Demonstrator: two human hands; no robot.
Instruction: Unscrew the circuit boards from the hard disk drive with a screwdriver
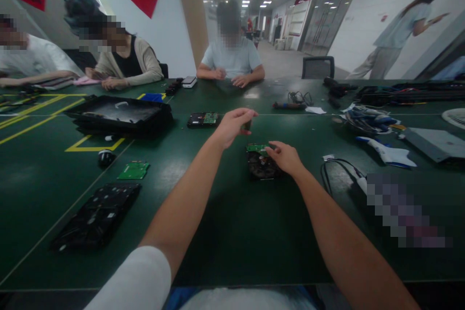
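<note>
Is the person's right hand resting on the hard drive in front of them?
Yes, the right hand lies on the top edge of the hard drive, while the left hand is raised above the table.

probably electronics workshop: circuit boards (133,170), cables (366,121)

left hand (232,126): pinches small dark part | right hand (285,157): touches hard drive (259,163) | green table (225,223)

Green board (133,170), black tray (119,114) — perhaps a mouse (105,157).
</note>
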